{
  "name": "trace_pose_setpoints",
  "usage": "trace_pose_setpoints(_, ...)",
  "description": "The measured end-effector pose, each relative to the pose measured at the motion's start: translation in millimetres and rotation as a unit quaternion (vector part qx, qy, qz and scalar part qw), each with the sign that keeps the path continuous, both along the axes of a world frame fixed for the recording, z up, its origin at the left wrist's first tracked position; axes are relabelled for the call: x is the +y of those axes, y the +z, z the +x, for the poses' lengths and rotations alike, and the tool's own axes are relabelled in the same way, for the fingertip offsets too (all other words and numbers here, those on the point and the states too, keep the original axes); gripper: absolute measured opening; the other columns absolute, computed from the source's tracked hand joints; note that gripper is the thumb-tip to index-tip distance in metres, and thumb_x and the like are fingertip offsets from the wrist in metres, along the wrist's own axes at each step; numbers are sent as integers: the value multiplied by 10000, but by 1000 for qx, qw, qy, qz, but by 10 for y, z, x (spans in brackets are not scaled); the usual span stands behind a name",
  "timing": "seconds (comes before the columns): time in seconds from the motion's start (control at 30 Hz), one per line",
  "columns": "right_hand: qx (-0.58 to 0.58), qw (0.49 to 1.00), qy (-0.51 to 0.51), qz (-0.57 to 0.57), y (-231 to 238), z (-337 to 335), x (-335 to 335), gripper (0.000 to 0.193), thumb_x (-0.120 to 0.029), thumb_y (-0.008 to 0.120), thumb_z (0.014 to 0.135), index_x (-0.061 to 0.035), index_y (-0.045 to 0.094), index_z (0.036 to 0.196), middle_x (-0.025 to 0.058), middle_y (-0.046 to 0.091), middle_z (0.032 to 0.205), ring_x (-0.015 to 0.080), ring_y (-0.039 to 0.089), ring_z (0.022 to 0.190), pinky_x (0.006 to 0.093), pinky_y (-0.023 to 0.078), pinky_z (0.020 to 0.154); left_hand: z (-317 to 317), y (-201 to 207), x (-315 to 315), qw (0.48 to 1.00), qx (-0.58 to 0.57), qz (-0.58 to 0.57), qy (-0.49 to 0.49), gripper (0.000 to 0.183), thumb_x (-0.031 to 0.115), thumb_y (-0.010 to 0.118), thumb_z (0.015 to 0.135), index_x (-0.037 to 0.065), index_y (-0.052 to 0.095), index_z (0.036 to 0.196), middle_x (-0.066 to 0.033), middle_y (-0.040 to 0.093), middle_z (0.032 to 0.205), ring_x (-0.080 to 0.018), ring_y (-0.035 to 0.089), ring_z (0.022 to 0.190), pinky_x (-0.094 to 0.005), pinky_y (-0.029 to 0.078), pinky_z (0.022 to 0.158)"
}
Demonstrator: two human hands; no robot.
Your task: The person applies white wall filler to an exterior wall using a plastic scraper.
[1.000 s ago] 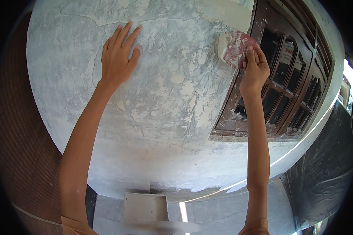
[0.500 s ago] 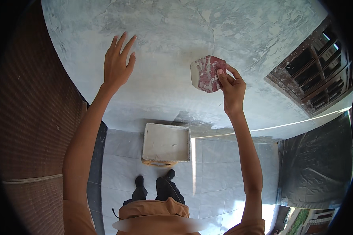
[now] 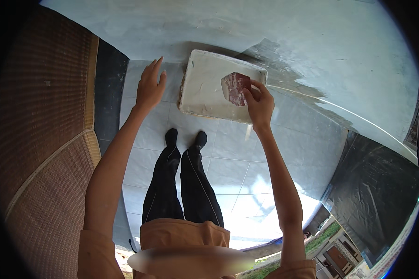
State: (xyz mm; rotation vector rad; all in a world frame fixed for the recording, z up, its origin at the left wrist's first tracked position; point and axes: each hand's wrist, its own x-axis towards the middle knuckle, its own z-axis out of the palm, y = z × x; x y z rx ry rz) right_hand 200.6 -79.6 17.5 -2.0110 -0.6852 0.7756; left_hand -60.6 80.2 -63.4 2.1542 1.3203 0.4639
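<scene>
My right hand (image 3: pixel 260 106) pinches a flat, many-sided plastering scraper (image 3: pixel 236 89), reddish-brown and smeared with whitish paste, between thumb and fingers. A paler strip runs along its left edge. The scraper is over a shallow rectangular tray (image 3: pixel 187 100) of off-white paste; whether it touches the paste I cannot tell. My left hand (image 3: pixel 150 88) is raised to the left of the tray, holding nothing, its fingers stretched out and the thumb apart.
Behind the tray rises a pale grey-white plastered wall (image 3: pixel 172 28) with a darker patch low down. A brown woven screen (image 3: pixel 46 83) stands at left. Grey tiles (image 3: pixel 228 176) cover the floor, sunlit near me. Black sheeting (image 3: pixel 370 190) hangs at right.
My view has tilted down from the wall to the tray and floor. The scraper, still in my right hand, has come down from in front of the wall to over the tray.
</scene>
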Motion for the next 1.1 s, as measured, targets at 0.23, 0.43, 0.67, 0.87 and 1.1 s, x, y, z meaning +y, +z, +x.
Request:
trace_pose_setpoints(0.23, -85, 987, 135, -26, -880, -306, -119, 248, -24, 632, 890, -23, 680, 1133, 118, 741, 980, 192, 717, 911, 296, 540, 822, -30, -1126, -908, 965, -59, -242, 77, 471, 291, 474, 1008, 16, 476, 1390, -277, 608, 1244, -409, 588, 1170, -426, 445, 1005)
trace_pose_setpoints(0.43, -107, 967, 232, -19, -1203, -475, -125, 204, -46, 589, 912, -51, 707, 1079, 145, 724, 953, 291, 705, 853, 344, 537, 779, 122, -1365, -1255, 865, -198, -431, 165, 445, 328, 452, 1032, -21, 580, 1278, -177, 705, 1049, -265, 689, 1031, -352, 537, 874)
trace_pose_setpoints(0.67, -141, 951, 275, -21, -1299, -554, -82, 187, -87, 560, 931, -71, 714, 1036, 146, 715, 930, 325, 690, 810, 370, 533, 730, 145, -1364, -1305, 825, -214, -476, 217, 485, 444, 446, 1030, 91, 538, 1351, -102, 705, 1110, -192, 688, 1010, -292, 473, 802)
trace_pose_setpoints(0.87, -160, 942, 293, -23, -1419, -550, -103, 239, -24, 554, 871, -85, 706, 1045, 162, 708, 897, 350, 682, 787, 405, 532, 716, 194, -1368, -1292, 797, -189, -515, 253, 502, 453, 477, 1018, 105, 516, 1378, -92, 704, 1116, -185, 694, 994, -286, 472, 796)
trace_pose_setpoints(1.1, -167, 931, 321, -48, -1422, -578, -77, 271, -9, 556, 851, -103, 711, 1053, 167, 707, 875, 359, 679, 780, 422, 531, 718, 185, -1372, -1289, 779, -200, -527, 275, 507, 462, 485, 1013, 113, 514, 1380, -87, 695, 1142, -187, 693, 997, -281, 467, 787)
